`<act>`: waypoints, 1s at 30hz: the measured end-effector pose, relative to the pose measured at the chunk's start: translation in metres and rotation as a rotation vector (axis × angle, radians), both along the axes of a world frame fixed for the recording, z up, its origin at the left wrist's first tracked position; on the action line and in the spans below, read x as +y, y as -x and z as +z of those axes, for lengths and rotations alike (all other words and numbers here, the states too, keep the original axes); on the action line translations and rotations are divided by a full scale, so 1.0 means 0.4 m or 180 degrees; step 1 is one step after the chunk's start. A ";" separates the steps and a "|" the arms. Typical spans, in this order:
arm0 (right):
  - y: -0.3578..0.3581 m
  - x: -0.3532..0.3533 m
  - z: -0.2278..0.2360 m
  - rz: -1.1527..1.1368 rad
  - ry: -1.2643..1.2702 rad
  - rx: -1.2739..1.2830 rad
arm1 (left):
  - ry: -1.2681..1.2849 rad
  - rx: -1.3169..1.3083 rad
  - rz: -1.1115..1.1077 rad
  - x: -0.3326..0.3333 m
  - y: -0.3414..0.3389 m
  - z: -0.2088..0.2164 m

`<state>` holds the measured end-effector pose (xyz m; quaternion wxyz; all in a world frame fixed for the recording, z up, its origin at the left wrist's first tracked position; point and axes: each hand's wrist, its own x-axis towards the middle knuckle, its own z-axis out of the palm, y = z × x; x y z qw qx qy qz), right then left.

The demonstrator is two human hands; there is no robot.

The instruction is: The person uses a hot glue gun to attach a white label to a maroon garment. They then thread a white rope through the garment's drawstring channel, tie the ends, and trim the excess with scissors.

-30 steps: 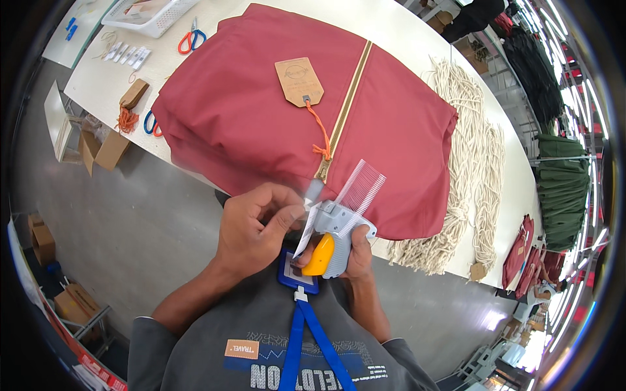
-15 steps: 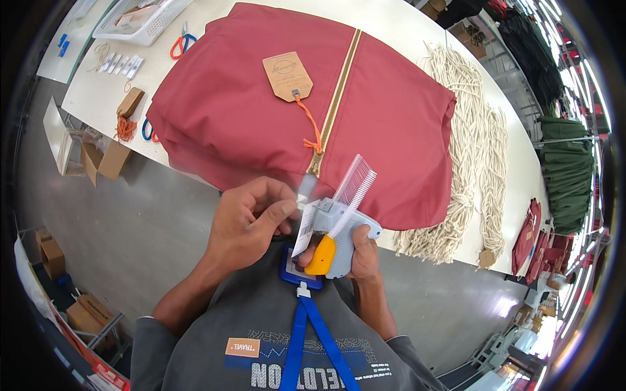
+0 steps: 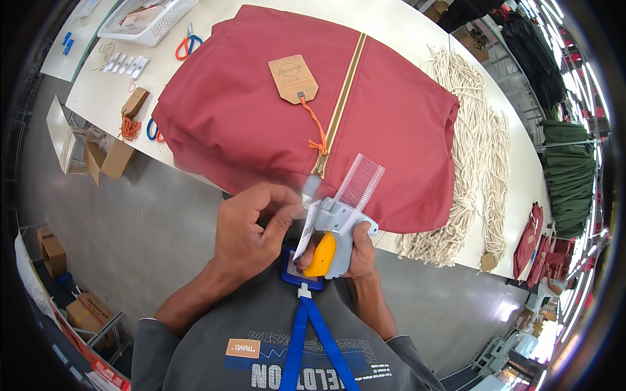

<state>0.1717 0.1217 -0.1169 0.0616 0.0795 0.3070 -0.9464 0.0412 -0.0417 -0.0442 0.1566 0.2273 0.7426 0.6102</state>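
A pale, smooth-topped table (image 3: pixel 98 94) carries a broad maroon fabric bag (image 3: pixel 261 130), its brass-toothed zipper (image 3: pixel 345 91) facing up and its near edge reaching the person's side, presumably for easy access. Right of it lies a thick bundle of cream twisted rope (image 3: pixel 466 150). The right hand (image 3: pixel 362 254) is wrapped around a pale grey plastic tagging gun (image 3: pixel 342 241) held in front of the bag's near edge; this grip seems to leave the yellow curved trigger (image 3: pixel 321 255) within finger reach. The left hand (image 3: pixel 251 218) is curled, thumb and forefinger drawn together by the gun's front; blur prevents telling what, if anything, they pinch. A translucent comb of plastic fasteners (image 3: pixel 362 182) rises from the gun, apparently to feed it. On the bag, a brown card tag (image 3: pixel 293 78) lies flat, its orange cord (image 3: pixel 313 120) running to the zipper. Smaller, a narrow white label (image 3: pixel 307 231) stands slanted against the gun's front; whether a needle pierces it is hidden.
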 end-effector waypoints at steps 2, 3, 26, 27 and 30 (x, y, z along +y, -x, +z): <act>0.003 -0.004 -0.010 -0.0037 -0.0006 0.0054 | -0.0009 0.0331 0.0047 0.002 -0.005 -0.007; 0.005 -0.006 -0.016 -0.0008 0.0069 0.0112 | 0.0015 0.0628 0.0083 0.002 -0.008 -0.011; 0.000 -0.042 -0.072 -0.0718 -0.0364 -0.0644 | -0.0301 0.2179 0.0614 0.032 -0.031 -0.101; -0.002 -0.039 -0.072 -0.0679 -0.0304 -0.0579 | -0.0309 0.2177 0.0622 0.032 -0.032 -0.101; 0.000 -0.033 -0.073 -0.0414 -0.0495 -0.0526 | -0.0336 0.2180 0.0648 0.031 -0.033 -0.103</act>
